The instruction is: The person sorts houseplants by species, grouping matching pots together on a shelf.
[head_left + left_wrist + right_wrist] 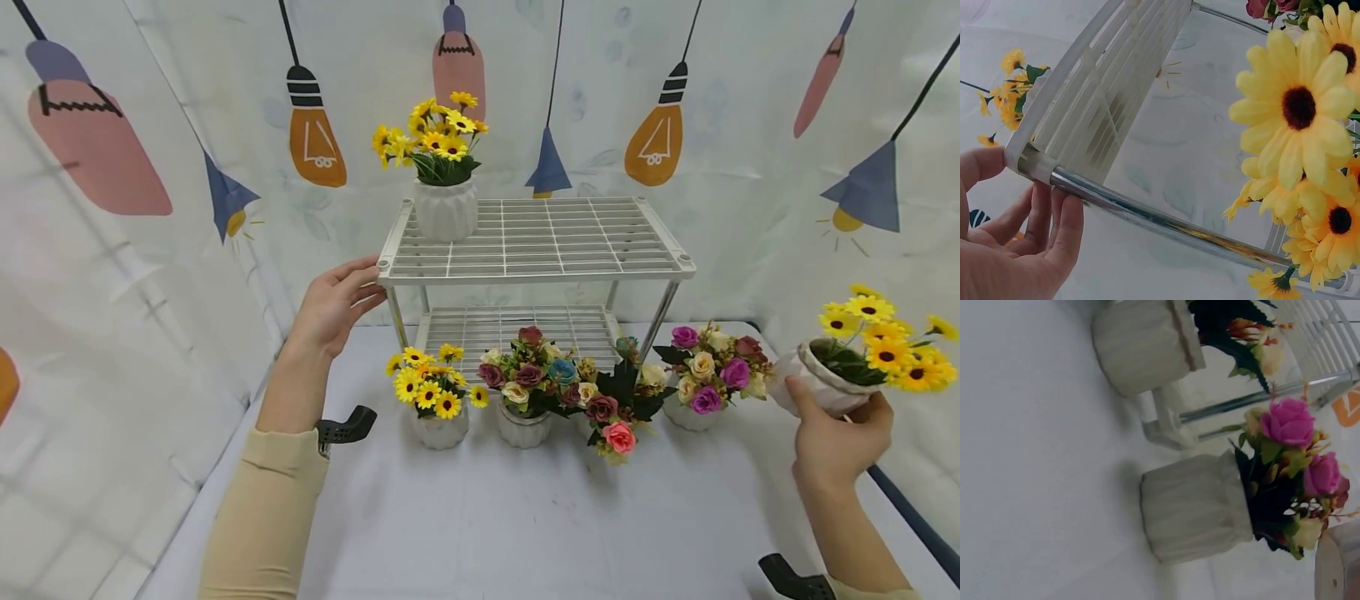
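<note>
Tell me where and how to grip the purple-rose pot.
Grip the purple-rose pot round its white body, probably best from the front right: it stands upright, roses overhang its rim, and a shelf leg rises behind on its left.

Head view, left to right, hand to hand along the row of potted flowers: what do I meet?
Left hand, yellow-flowered pot, pot of mixed roses, coral rose, purple-rose pot, tilted pot in the right hand.

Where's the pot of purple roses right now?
In the head view, the pot of purple roses stands on the table, right of the rack, at the row's right end, just left of the right hand.
</note>
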### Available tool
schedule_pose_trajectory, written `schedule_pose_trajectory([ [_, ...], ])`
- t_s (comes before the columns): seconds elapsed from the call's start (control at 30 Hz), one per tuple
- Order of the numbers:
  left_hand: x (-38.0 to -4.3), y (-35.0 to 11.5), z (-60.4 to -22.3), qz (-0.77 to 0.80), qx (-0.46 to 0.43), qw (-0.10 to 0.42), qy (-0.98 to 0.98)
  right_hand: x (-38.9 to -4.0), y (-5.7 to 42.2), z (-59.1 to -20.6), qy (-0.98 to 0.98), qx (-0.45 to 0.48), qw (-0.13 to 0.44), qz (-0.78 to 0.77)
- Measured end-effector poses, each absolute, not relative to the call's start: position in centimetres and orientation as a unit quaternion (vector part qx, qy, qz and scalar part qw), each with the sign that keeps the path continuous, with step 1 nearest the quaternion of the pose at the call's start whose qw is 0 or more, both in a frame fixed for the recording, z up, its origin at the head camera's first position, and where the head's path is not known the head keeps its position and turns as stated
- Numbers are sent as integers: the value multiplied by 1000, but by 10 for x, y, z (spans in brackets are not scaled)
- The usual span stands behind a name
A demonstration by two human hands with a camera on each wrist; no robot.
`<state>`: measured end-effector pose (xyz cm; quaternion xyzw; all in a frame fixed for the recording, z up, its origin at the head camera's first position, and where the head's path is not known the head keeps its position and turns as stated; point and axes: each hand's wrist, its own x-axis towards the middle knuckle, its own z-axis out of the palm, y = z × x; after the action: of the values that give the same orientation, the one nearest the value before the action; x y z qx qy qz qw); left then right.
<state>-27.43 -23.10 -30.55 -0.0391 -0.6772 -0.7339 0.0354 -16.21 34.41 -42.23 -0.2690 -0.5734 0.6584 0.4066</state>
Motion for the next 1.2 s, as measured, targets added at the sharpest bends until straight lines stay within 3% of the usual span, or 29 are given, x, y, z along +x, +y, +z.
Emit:
schedule_pose_trajectory([
  [0.53, -274, -229, -305, -730, -39, 29, -682, -165, 308, -355, -552, -112, 444, 697],
  [0.9, -272, -234, -305, -741, -35, 32, -670, -173, 286, -304, -547, -77, 364, 750],
  [1.2, -274, -231, -306, -745, -42, 28, -665, -184, 260, -273, -567, -27, 341, 749],
])
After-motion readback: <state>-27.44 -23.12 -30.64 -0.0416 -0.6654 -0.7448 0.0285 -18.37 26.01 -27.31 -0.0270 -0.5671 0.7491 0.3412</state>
